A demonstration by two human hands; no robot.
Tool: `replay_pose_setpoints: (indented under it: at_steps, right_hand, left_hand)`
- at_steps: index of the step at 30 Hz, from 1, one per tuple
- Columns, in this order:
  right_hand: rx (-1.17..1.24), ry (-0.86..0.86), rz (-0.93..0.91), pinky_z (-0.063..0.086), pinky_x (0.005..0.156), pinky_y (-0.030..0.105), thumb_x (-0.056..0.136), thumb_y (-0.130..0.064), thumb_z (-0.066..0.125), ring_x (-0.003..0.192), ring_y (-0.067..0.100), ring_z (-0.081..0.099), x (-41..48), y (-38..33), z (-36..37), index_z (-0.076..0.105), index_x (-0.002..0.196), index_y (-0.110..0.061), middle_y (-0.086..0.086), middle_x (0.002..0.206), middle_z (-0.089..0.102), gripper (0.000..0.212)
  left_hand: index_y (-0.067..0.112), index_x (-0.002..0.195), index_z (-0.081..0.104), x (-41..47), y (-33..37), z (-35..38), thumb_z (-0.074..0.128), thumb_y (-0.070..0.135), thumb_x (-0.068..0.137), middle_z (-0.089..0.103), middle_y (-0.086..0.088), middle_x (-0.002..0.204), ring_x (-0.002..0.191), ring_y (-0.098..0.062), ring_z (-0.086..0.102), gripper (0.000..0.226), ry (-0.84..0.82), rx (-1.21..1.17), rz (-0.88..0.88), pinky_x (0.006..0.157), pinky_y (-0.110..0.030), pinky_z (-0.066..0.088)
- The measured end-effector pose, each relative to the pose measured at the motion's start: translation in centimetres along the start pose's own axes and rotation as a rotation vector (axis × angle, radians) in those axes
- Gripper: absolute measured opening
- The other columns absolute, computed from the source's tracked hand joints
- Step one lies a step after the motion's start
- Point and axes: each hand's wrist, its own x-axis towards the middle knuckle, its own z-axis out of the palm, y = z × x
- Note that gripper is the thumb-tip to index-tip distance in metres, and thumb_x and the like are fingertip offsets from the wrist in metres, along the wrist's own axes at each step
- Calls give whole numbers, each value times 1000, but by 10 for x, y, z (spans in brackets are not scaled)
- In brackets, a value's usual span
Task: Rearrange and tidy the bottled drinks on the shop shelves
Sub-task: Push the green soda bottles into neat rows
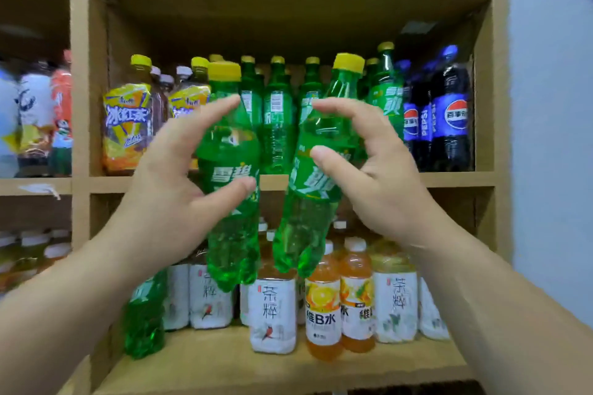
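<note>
Now the left hand (167, 176) and right hand (378, 170) are each holding a green bottle, left bottle (229, 202) and right bottle (316, 176), in a loose, half-open grip before the middle shelf (449, 179), bottle bases nearly touching.

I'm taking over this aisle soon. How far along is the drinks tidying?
Done: the middle shelf already has green Sprite bottles grouped between iced tea bottles and Pepsi bottles. In hand: the left hand and right hand each hold a Sprite bottle, left one, right one. Left: a stray Sprite stands on the lower shelf beside white-label tea bottles.
</note>
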Motion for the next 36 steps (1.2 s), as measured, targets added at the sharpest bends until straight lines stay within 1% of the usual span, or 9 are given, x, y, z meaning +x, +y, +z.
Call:
replay_pose_setpoints:
  at_steps: [3,6,10,15,22,24,28,33,36]
  right_hand:
    - [-70,34,-19,27,104,4,94,-30,63,131,5,44,33,12,-32,50,132,-46,-3,137,53,43]
    - [-171,51,-11,23,99,-1,95,-24,66,128,11,46,69,31,-50,55,136,-36,4,136,53,44]
    - [-262,9,24,27,102,14,95,-21,67,132,17,46,106,54,-59,56,138,-33,7,139,51,46]
    - [-272,-39,77,26,103,20,98,-22,65,134,19,45,119,78,-57,54,140,-31,7,141,50,44]
    - [-242,-60,158,28,102,26,100,-27,62,135,22,43,123,88,-59,52,141,-38,7,146,45,43]
    - [-271,-85,160,36,97,27,95,-26,69,126,24,52,122,86,-56,50,140,-42,7,144,46,52]
    - [-258,-178,227,46,58,28,82,-19,79,66,22,61,124,89,-51,42,139,-48,9,134,45,74]
    - [-174,-207,266,54,57,33,82,-16,76,63,21,64,120,95,-46,32,144,-55,9,134,56,86]
    - [-174,-205,270,58,63,32,90,-15,71,78,18,69,115,95,-43,24,152,-53,4,162,33,86]
  left_hand:
    - [40,147,44,43,14,22,81,24,83,52,12,145,134,-8,51,77,47,-20,33,113,-41,42]
    - [46,145,42,90,13,43,79,34,79,55,8,142,112,-29,65,76,53,-84,2,96,-53,54]
    - [51,145,35,131,5,69,79,32,83,54,4,141,128,-21,53,78,67,7,-56,105,-51,48]
    - [59,142,30,155,-8,90,78,33,85,51,-8,139,122,-39,58,78,23,-59,-221,95,-59,53]
    - [45,149,33,175,-8,104,74,23,91,42,0,149,134,-16,37,74,67,-131,-237,108,-48,44]
    - [44,150,32,170,-14,113,73,22,92,39,-1,156,140,-19,35,74,57,-117,-258,107,-46,44]
    - [45,154,22,165,-23,121,72,28,94,36,-3,158,140,-16,34,80,-1,-148,-326,108,-45,40]
    - [48,158,5,148,-29,131,68,36,95,40,-11,155,138,-30,45,90,-138,-136,-436,105,-48,41]
    - [48,158,6,142,-32,127,69,41,94,39,-9,154,127,-36,54,90,-121,-152,-485,104,-56,48]
